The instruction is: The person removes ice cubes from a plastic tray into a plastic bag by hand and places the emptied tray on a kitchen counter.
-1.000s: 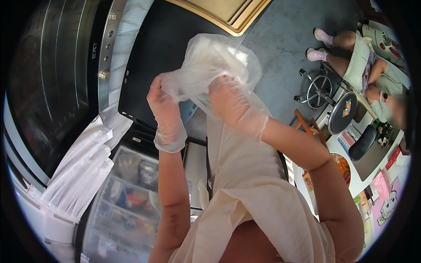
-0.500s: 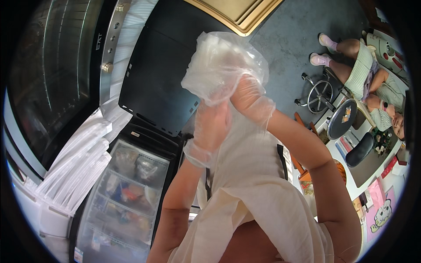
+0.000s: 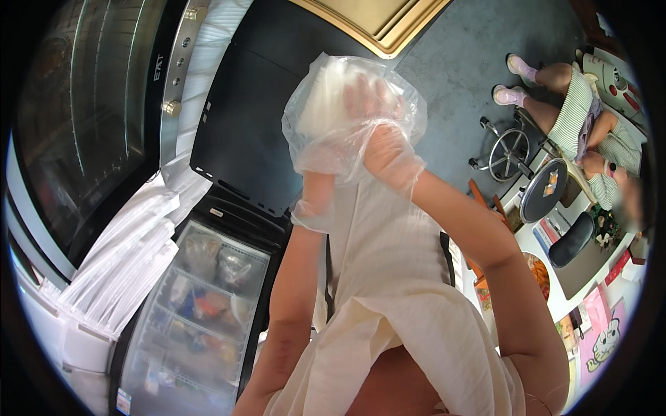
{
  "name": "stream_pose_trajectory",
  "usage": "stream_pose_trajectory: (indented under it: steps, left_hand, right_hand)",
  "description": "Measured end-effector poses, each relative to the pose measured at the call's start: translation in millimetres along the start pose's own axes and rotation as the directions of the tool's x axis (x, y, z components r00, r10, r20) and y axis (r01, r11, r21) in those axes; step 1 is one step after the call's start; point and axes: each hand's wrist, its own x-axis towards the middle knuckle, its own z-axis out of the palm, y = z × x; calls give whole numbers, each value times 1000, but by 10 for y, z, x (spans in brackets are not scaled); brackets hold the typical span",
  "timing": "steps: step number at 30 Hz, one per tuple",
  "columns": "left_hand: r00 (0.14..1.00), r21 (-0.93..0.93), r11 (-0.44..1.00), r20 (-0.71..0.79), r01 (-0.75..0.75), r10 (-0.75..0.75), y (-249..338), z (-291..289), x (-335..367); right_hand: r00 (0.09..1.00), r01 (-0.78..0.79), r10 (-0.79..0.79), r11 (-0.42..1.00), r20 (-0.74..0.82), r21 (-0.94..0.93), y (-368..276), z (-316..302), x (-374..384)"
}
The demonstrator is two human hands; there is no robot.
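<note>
A clear, crinkled plastic bag (image 3: 298,114) with a soft-looking white mass (image 3: 329,97) inside is held up in front of me. Thin clear gloves cover both my hands. My left hand (image 3: 318,163) reaches up into the lower left of the bag; film and folds hide its fingers. At the bag's gathered lower right, my right hand (image 3: 388,149) grips the film. Fingers show blurred through the plastic beside the white mass, and which hand they belong to is hard to make out.
A gold-coloured tray (image 3: 374,24) lies beyond the bag. Left are a black panel (image 3: 257,118), a glass-fronted oven (image 3: 104,90) and a freezer with clear drawers (image 3: 201,305). Another person (image 3: 576,104) sits at the right by a wheeled stool (image 3: 510,156) and a cluttered desk (image 3: 569,277).
My left hand has moved up from below the bag into its lower left part. The bag has spread wider, and fingers now show through it near the white mass.
</note>
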Motion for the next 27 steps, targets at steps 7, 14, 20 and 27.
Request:
stream_pose_trajectory:
  steps: [7, 14, 20, 27]
  left_hand:
    - [992, -859, 500, 63, 109, -108, 177, 77, -28]
    - [980, -839, 517, 88, 171, -181, 170, 72, 74]
    - [944, -915, 359, 64, 185, -324, -40, 139, 110]
    - [978, -424, 896, -92, 134, -189, -338, 248, 74]
  right_hand:
    - [986, 15, -10, 999, 166, -29, -10, -156, 40]
    - [994, 47, -21, 968, 107, -245, 44, 51, 87]
    - [992, 40, -30, 996, 120, -82, 31, -55, 117]
    - [993, 89, -85, 994, 78, -57, 79, -30, 140]
